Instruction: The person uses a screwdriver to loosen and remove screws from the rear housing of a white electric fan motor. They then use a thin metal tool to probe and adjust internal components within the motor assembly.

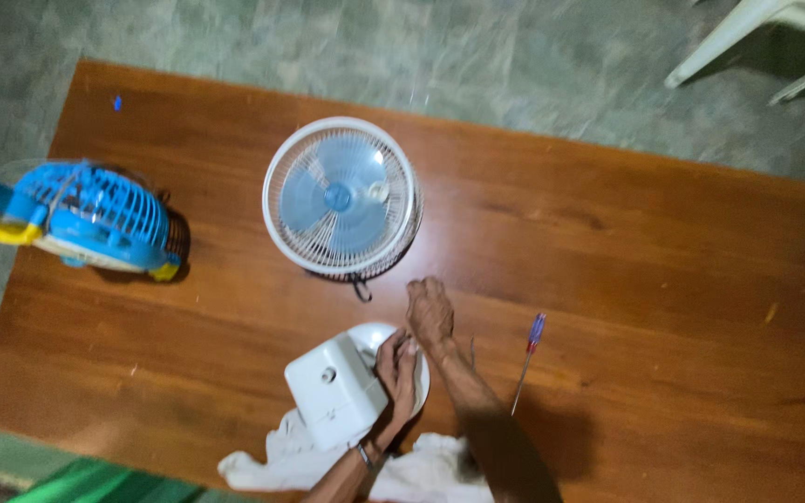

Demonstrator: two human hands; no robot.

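A white fan head [342, 198] with blue blades lies face up on the wooden table [663, 261]. Below it sits a white boxy fan base part [335, 389] on a round white disc [372, 337]. My left hand [397, 366] rests against the right side of the white box and the disc, fingers curled on it. My right hand [430, 314] hovers just above, between the box and the fan head, fingers loosely bent with nothing visibly in them. A screwdriver [526, 360] with a blue and red handle lies on the table to the right of my right forearm.
A blue and yellow small fan [86, 219] lies at the table's left edge. White cloth [281, 458] is bunched under the box at the near edge. White plastic chair legs [747, 37] stand on the floor at the far right.
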